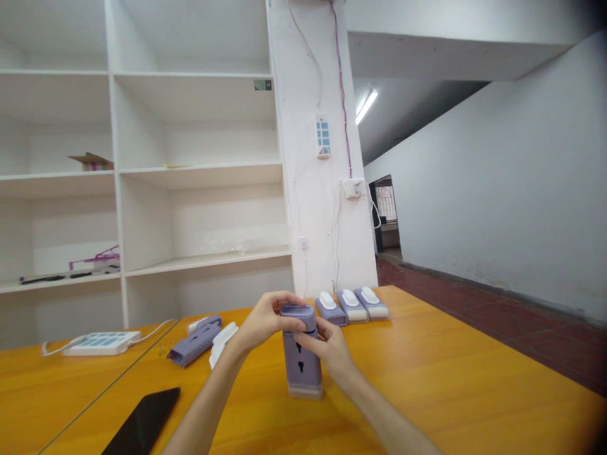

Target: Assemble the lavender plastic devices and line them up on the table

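Note:
A purple socket adapter block (302, 363) stands upright on the orange table (427, 366), socket holes facing me. My left hand (266, 319) is curled over its top left corner, fingers closed on it. My right hand (327, 346) grips its right side, thumb across the front face. Both hands hold the same block.
Three purple-and-white units (352, 306) lie in a row behind the block. A purple shell (195, 344) and a white part (222, 340) lie to the left. A white power strip (101, 342) sits far left, a black phone (142, 422) near the front edge. White shelving stands behind.

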A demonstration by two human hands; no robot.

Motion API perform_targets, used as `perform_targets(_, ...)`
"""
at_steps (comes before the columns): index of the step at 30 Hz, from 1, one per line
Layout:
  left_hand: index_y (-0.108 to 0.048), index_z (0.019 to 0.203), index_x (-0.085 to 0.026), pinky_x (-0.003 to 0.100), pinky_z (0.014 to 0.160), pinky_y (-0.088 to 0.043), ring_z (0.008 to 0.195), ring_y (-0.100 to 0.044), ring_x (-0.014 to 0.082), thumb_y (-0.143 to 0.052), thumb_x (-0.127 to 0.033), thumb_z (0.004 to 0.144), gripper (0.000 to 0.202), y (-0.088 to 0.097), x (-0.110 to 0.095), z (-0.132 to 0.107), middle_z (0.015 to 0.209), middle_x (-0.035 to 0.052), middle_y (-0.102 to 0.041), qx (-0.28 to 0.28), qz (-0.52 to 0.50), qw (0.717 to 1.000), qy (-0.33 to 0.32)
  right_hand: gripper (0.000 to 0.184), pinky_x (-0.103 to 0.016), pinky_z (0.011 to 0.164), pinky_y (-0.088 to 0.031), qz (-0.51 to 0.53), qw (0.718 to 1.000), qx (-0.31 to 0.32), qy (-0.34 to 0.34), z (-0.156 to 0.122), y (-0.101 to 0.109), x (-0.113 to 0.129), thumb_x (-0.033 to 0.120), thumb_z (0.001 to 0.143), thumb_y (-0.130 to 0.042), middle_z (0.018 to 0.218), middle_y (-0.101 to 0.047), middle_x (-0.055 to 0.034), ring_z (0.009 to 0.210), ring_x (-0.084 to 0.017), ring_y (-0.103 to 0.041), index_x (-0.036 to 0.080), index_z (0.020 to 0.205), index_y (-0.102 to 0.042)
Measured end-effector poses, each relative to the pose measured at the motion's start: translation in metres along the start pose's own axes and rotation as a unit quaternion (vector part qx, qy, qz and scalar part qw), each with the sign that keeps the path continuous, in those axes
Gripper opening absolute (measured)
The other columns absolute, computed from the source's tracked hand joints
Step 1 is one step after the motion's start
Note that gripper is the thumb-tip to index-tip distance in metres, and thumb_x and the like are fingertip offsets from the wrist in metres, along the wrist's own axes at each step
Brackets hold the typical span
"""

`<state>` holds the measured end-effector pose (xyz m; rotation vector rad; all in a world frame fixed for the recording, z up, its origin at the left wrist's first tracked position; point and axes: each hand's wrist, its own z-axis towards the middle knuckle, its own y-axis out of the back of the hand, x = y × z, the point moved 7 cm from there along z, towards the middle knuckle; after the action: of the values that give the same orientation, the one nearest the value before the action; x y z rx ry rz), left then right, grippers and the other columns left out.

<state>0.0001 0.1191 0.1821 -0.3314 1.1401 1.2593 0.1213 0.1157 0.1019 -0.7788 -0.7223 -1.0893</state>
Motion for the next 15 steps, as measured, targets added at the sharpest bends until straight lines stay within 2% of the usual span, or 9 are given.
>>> perform_targets(6, -0.070, 0.103, -0.016, 0.031, 0.083, -0.050, 0.092, -0.068, 0.0236, -0.090, -0.021, 0.058, 0.050, -0.002, -0.002, 0.000, 0.100, 0.0087, -0.075, 0.010, -0.021, 1.000, 0.003, 0.040, -0.036, 0.078, -0.054, -0.008, 1.000, -0.004, -0.007, -0.001, 0.000, 0.001, 0.041, 0.068, -0.083, 0.094, -0.075, -0.0051, 0.087, -0.027, -0.068, 0.017, 0.099, -0.074)
perform_targets(11, -0.074, 0.097, -0.015, 0.029, 0.077, -0.050, 0.085, -0.068, 0.0227, -0.089, -0.026, 0.060, 0.041, -0.002, -0.001, -0.002, 0.090, 0.0062, -0.075, 0.009, 0.017, 1.000, 0.002, 0.051, -0.039, 0.080, -0.054, -0.018, 0.999, 0.004, -0.027, -0.003, 0.001, -0.009, 0.036, 0.060, -0.087, 0.099, -0.075, -0.0065, 0.090, -0.028, -0.068, 0.017, 0.105, -0.072)
perform_targets(15, -0.075, 0.097, -0.016, 0.029, 0.079, -0.050, 0.088, -0.067, 0.0237, -0.086, -0.028, 0.065, 0.036, -0.001, -0.001, -0.006, 0.093, 0.0063, -0.076, -0.012, 0.043, 0.999, -0.011, 0.046, -0.037, 0.075, -0.054, -0.035, 0.998, 0.004, -0.047, -0.006, 0.003, -0.024, 0.030, 0.061, -0.086, 0.093, -0.076, -0.0065, 0.084, -0.027, -0.068, 0.015, 0.102, -0.072)
